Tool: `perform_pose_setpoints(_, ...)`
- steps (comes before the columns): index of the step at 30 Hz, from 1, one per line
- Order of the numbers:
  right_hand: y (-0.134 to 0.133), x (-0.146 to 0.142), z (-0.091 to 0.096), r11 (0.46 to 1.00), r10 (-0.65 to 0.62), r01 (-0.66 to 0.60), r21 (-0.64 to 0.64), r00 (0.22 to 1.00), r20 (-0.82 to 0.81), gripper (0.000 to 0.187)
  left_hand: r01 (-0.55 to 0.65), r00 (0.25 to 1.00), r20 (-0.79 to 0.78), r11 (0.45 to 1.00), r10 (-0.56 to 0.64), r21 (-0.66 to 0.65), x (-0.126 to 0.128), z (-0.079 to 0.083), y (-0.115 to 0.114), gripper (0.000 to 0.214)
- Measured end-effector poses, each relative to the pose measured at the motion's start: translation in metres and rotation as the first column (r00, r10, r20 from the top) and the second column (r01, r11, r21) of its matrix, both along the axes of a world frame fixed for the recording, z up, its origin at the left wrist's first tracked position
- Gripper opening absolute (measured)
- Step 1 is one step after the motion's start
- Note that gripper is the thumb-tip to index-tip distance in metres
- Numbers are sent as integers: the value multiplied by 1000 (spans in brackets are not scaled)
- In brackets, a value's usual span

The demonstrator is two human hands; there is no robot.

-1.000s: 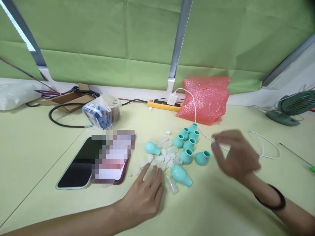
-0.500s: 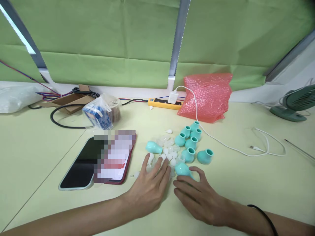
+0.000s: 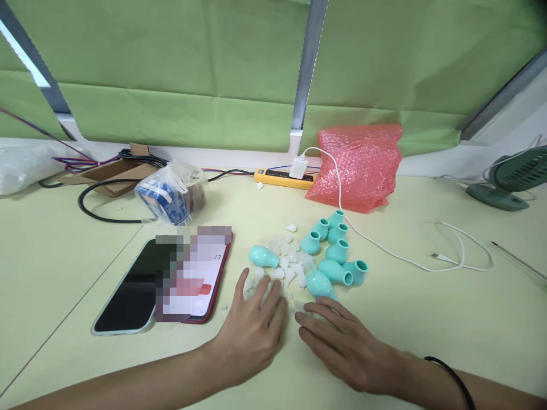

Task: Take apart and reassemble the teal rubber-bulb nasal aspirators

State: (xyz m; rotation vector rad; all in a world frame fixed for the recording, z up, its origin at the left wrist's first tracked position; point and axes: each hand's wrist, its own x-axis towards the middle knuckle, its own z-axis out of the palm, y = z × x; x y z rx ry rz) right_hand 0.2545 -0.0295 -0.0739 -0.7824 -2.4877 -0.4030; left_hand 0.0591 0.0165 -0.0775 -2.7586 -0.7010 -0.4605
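Observation:
My left hand [image 3: 253, 333] lies with spread fingers over a heap of small white and translucent plastic pieces [image 3: 289, 275], its fingertips touching the near left ones. My right hand [image 3: 348, 344] has its fingers stretched out toward a translucent piece [image 3: 297, 307], just below a tilted turquoise bulb-shaped bottle [image 3: 320, 283]. I cannot see anything held in either hand. Another turquoise bottle [image 3: 263, 256] lies on its side left of the heap. To the right, a turquoise bottle [image 3: 332, 272] has tipped over, with several upright ones [image 3: 310, 244] behind it.
Two phones, one dark [image 3: 132, 290] and one lit [image 3: 199, 279], lie at left. Behind are a plastic-wrapped packet [image 3: 168, 196], a yellow power strip [image 3: 280, 179] and a red bubble-wrap bag [image 3: 359, 171]. A white cable [image 3: 395, 256] runs right, toward a green fan [image 3: 499, 196].
One upright turquoise bottle has tipped onto its side, against its neighbour. My right hand has drawn away from the tilted bottle; my left hand has moved slightly left over the pieces.

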Motion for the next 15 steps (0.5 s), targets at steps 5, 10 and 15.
perform_pose_setpoints(5, -2, 2, -10, 998, -46, 45, -47, 999, -16, 27, -1, 1000, 24, 998, 2, -63, 2, 1, 3, 27)
perform_pose_setpoints(10, 0, -1, -4, 997, 25, -29, -71, 998, -53, 24, 64, 998, 4, 993, -64, -97, 2, -1, 5, 24)
perform_pose_setpoints(15, 1, -2, -4, 983, 38, -68, -173, 984, -174, 20, 101, 986, 147, 978, -75, -180, 1, -2, 6, 19)
